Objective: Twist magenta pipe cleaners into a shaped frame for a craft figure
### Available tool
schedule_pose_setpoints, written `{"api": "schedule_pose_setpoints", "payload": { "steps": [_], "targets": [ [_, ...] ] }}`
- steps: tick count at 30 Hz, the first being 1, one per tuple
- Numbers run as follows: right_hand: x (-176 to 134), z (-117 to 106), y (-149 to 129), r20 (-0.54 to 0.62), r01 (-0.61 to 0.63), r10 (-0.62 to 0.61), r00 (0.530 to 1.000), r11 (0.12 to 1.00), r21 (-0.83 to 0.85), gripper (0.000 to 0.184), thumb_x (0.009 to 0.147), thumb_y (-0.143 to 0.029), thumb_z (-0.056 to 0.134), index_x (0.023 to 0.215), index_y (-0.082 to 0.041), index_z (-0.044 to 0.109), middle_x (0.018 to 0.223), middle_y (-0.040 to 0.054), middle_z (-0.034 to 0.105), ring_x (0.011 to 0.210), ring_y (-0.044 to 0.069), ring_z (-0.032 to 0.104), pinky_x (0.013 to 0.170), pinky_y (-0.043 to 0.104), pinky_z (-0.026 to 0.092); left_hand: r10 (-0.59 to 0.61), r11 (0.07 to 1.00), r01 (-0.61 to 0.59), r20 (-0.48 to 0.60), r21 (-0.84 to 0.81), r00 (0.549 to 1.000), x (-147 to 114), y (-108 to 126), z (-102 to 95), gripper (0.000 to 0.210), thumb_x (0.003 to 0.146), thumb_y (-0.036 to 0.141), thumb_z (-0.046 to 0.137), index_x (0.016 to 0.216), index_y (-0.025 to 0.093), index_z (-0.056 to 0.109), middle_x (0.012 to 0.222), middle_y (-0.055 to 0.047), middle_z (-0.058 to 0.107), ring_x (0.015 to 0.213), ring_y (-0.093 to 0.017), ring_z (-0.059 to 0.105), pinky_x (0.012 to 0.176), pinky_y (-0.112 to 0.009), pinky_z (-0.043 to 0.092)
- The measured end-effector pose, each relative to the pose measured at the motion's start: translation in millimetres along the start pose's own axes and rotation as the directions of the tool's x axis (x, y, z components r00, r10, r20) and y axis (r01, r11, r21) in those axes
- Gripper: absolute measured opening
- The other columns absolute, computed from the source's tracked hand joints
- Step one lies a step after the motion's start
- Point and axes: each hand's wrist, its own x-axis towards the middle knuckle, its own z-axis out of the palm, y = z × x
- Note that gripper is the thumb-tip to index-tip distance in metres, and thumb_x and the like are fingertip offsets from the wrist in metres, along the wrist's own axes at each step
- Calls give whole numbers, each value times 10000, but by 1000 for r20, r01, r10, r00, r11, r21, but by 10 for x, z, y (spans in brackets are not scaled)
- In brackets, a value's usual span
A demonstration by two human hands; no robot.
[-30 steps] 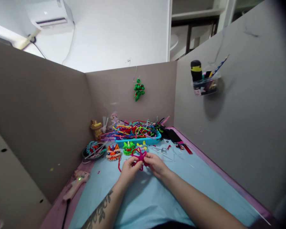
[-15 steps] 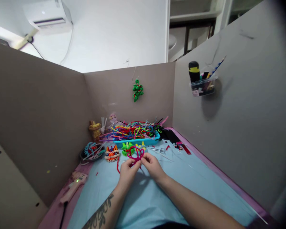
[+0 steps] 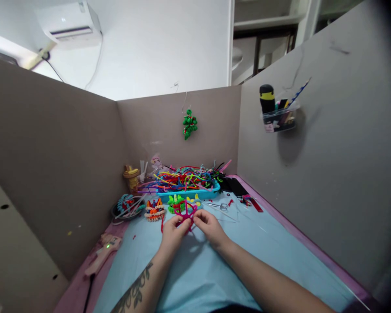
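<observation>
A magenta pipe-cleaner shape (image 3: 186, 210) with several loops is held up between both hands over the blue cloth. My left hand (image 3: 175, 230) pinches its lower left part between thumb and fingers. On the other side, my right hand (image 3: 207, 224) has thumb and forefinger closed on its right edge. Just behind it stand a green pipe-cleaner figure (image 3: 172, 204) and a yellow and pale blue one (image 3: 196, 200), both partly covered by the loops. Left of these sits an orange and cream figure (image 3: 154, 211), with a red pipe cleaner (image 3: 162, 224) beside it.
At the back, a blue tray (image 3: 195, 195) overflows with coloured pipe cleaners. Scissors (image 3: 223, 207) lie to the right. A dark bowl (image 3: 127, 213) and a pink glue gun (image 3: 102, 256) are on the left. Grey partitions (image 3: 179, 152) enclose the table; a small box (image 3: 280, 119) hangs on the right one.
The magenta loops have turned slightly in my fingers and look more pointed now. Both hands keep nearly the same place; the whole view has shifted a little.
</observation>
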Motion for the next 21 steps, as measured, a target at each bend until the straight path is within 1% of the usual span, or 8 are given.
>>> {"api": "schedule_pose_setpoints", "payload": {
  "steps": [3,5,9,12,14,16,18,21],
  "targets": [
    [124,-156,-17,-122,-2,-1,993,1000,-26,223,702,-385,605,720,-165,580,662,-4,557,635,136,494,621,254,396,-5,1000,5,-38,17,999,9,-2,-33,295,679,376,625,527,148,514,496,39,442,494,-90,373,482,-204,280],
    [322,-383,-65,-253,-46,32,967,998,-47,247,680,-389,608,757,-155,601,675,8,586,628,139,514,591,248,406,-20,999,21,-45,25,999,8,20,-51,293,683,387,615,541,145,531,509,33,462,503,-94,387,486,-202,289],
    [977,-1034,-213,-391,-112,-6,920,954,-277,315,698,-348,532,898,-121,620,774,61,650,638,150,571,574,250,445,-28,997,32,-55,68,998,-13,109,-64,289,672,373,615,515,147,528,483,36,455,495,-100,400,498,-205,311],
    [1537,-1420,-241,-432,-136,-44,901,916,-376,360,747,-284,447,1023,-103,589,934,107,658,735,157,609,635,255,470,2,994,5,-54,113,999,-32,142,-64,252,680,363,609,555,146,582,549,11,536,539,-123,463,522,-215,346],
    [1873,-1529,-173,-414,-154,-62,908,870,-469,368,774,-222,398,1076,-108,574,1028,111,646,838,157,617,723,261,474,29,990,-23,-47,139,998,-40,132,-69,245,691,360,609,572,146,610,573,-3,570,558,-136,493,537,-222,366],
    [2157,-1536,-47,-367,-173,-62,928,800,-574,338,773,-173,409,1044,-123,605,1067,99,642,959,161,594,830,261,446,36,987,-33,-17,156,999,-43,108,-80,238,703,358,607,595,148,635,606,-19,602,579,-147,516,552,-227,382],
    [2386,-1504,98,-315,-197,-36,948,712,-674,306,764,-133,440,997,-138,638,1097,96,635,1048,169,560,908,257,399,37,986,-35,-5,162,999,-42,84,-94,236,718,361,598,624,151,650,637,-32,622,607,-157,536,577,-235,400],
    [2631,-1517,283,-271,-243,32,962,558,-794,268,722,-145,561,973,-139,654,1132,132,614,1107,219,529,944,279,366,26,985,-29,20,170,999,-34,59,-116,258,730,375,589,614,153,650,644,-46,634,628,-169,554,610,-249,420]
  ]
}}
